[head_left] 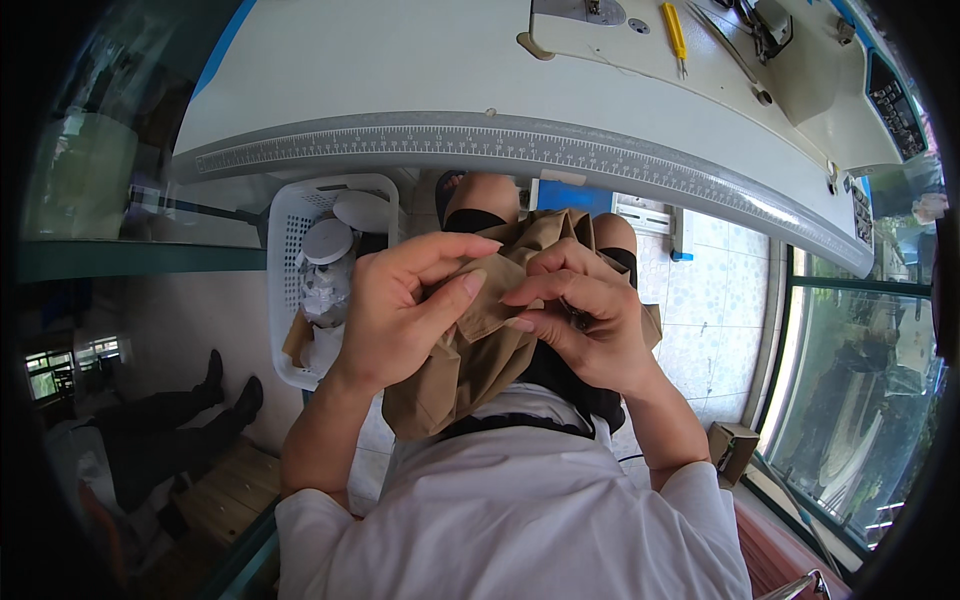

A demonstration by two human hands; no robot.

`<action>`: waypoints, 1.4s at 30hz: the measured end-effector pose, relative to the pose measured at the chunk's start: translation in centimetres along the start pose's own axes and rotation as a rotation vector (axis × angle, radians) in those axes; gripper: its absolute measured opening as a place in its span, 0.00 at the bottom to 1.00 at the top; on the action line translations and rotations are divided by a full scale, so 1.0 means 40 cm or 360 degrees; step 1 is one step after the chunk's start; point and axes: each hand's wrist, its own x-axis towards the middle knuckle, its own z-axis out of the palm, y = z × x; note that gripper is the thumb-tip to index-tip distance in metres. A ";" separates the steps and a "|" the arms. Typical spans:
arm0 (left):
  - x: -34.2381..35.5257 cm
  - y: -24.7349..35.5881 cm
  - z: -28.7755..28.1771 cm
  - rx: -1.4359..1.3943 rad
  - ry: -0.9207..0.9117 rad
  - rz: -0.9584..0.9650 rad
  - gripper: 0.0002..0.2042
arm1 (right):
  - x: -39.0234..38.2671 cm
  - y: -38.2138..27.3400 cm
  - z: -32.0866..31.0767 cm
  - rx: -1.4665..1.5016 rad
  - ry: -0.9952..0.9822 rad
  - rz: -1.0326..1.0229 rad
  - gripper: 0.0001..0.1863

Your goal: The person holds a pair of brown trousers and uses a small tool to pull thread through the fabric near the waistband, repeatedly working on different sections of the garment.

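Together, left hand [395, 315] and right hand [580, 320] pinch the brown cloth [480, 345], bunched between their grip.

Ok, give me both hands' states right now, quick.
Left hand: closed, pinching the tan fabric.
Right hand: closed on the same fabric, with a small dark tool tucked in the fingers.

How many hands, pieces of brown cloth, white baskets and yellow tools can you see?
Hands: 2, the left hand and the right hand, both gripping the cloth
Brown cloth: 1
White basket: 1
Yellow tool on the sewing table: 1
Total: 5
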 end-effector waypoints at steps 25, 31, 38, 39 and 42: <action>0.014 -0.013 0.041 -0.0034 -0.0024 -0.0074 0.09 | -0.035 0.013 -0.061 0.0421 0.1034 0.0187 0.12; 0.017 -0.017 0.038 -0.0146 -0.0080 -0.0142 0.10 | -0.089 0.063 -0.082 -0.0168 0.0279 0.0093 0.06; 0.019 -0.019 0.045 -0.0058 -0.0104 -0.0128 0.09 | -0.048 0.052 -0.008 -0.0315 0.0307 -0.0148 0.08; 0.017 -0.019 0.042 -0.0080 -0.0086 -0.0120 0.09 | -0.048 0.054 -0.021 -0.0348 0.0344 -0.0162 0.07; 0.011 -0.024 0.026 -0.0141 -0.0042 -0.0096 0.09 | -0.080 0.079 -0.070 0.0263 0.0617 0.0137 0.09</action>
